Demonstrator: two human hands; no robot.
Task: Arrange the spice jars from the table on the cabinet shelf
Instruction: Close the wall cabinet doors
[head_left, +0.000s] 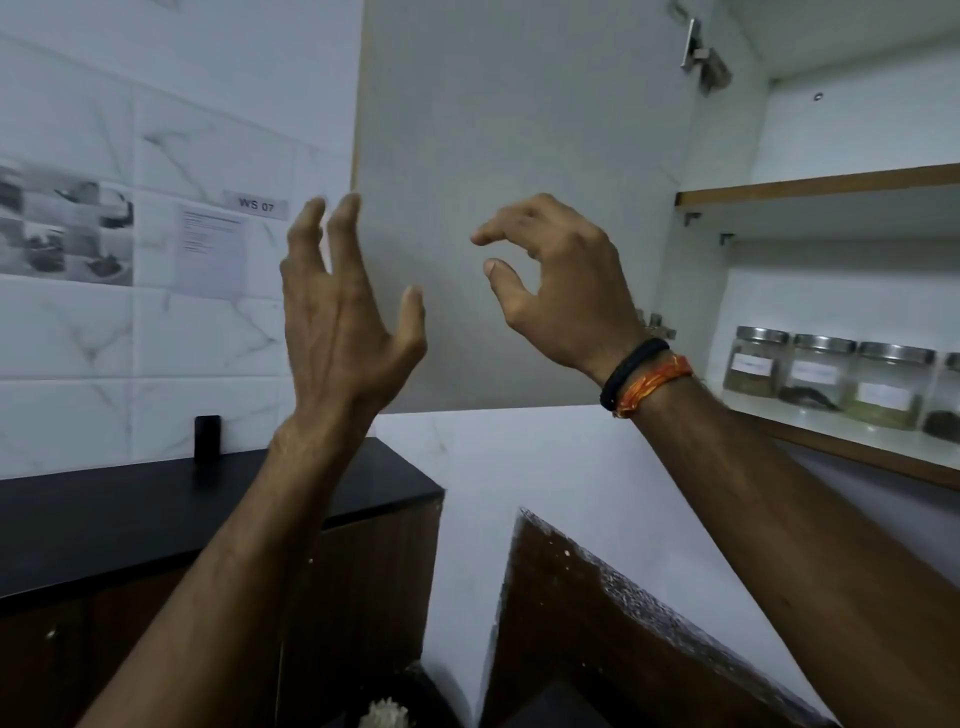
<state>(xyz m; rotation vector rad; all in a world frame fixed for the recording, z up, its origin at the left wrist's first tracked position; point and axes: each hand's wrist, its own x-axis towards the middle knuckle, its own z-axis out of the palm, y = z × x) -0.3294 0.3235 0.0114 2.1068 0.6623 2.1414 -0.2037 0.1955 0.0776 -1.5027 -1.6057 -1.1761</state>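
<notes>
Jars clear glass, metal lids; door matt white; shelf wood-edged; counter black, smooth.

One head-worn view looks forward and upward, close to the open cabinet door and shelf.

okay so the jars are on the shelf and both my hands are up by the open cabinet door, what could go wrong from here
1. The jars stand near the lower shelf front edge; a hard-swung cabinet door might jolt them.
2. Left hand and right hand hover near the door; fingers could get pinched closing it.
</notes>
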